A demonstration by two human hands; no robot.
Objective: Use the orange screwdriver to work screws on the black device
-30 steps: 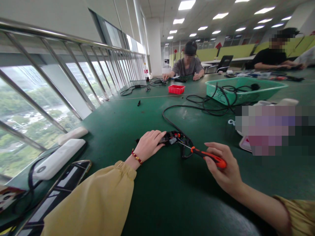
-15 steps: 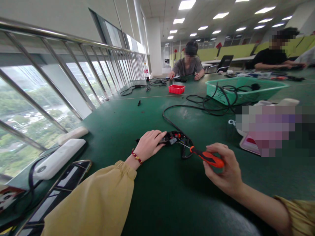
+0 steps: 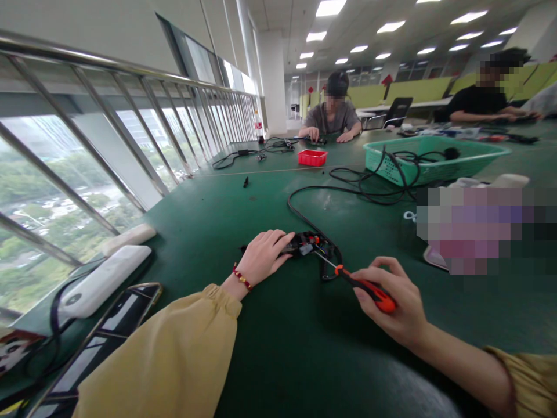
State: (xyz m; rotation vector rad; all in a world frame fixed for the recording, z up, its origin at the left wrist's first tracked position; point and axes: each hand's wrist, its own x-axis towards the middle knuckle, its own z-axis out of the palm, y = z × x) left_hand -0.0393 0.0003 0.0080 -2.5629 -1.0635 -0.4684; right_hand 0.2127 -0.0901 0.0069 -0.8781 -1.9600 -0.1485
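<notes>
My left hand (image 3: 263, 255) lies over a small black electrical device (image 3: 303, 243) on the green table (image 3: 243, 197), fingers curled down onto it and pinning it in place. A black cable (image 3: 304, 200) runs from the device toward the back. My right hand (image 3: 394, 305) grips an orange-handled screwdriver (image 3: 365, 287), its thin metal shaft pointing up-left with the tip at the device's right end.
A phone (image 3: 111, 328) and two white power banks (image 3: 102, 278) lie at the left by the window railing. A green basket (image 3: 429, 157) with cables and a red tray (image 3: 312, 157) stand farther back. Two other people sit at the far end.
My right hand has turned the screwdriver handle slightly and shifted a little left and down. My left hand and the device have stayed put.
</notes>
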